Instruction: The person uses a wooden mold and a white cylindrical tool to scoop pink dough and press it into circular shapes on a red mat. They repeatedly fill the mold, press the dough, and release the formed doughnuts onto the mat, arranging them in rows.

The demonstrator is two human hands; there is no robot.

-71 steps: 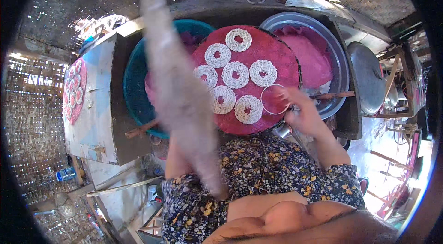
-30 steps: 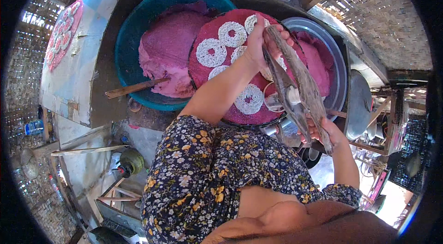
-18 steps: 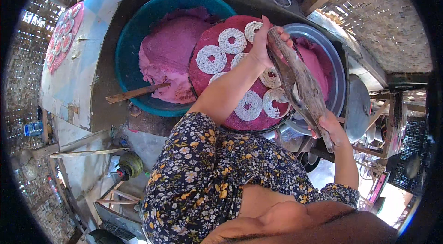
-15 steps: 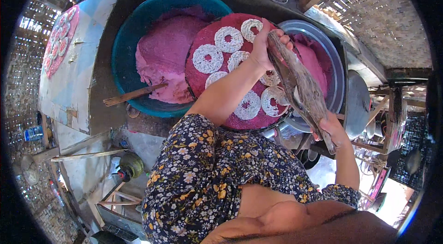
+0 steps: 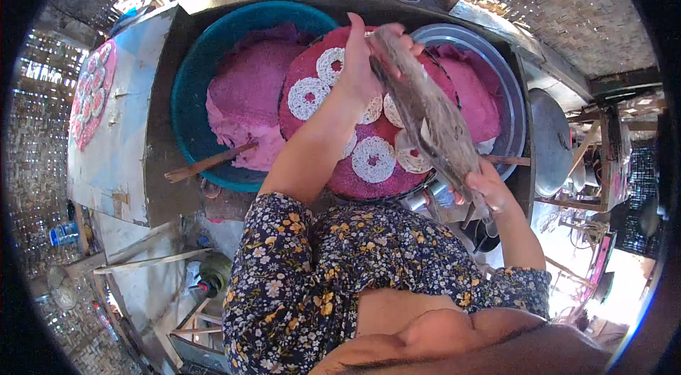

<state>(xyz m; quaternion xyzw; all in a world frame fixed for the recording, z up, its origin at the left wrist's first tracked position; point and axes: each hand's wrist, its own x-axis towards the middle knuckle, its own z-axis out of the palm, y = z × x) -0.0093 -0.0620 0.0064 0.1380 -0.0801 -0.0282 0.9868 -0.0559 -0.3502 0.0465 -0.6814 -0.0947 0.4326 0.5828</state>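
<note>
Over near-right edge of round red tray (image 5: 339, 180), clamping rough, grainy wooden tool (image 5: 428, 111) with left hand (image 5: 364, 68) (far end) and right hand (image 5: 492, 190) (near end), partly covering lacy white rings (image 5: 362, 162).

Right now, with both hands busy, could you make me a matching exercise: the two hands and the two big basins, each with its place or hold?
Column one:
1. left hand
2. right hand
3. teal basin
4. metal basin

Column two:
A. on the right side of the round red tray
B. grips the nearer end of the wooden tool
C. on the left side of the round red tray
D. grips the farther end of the wooden tool

Pairs: 1-D, 2-B, 3-C, 4-A
</note>
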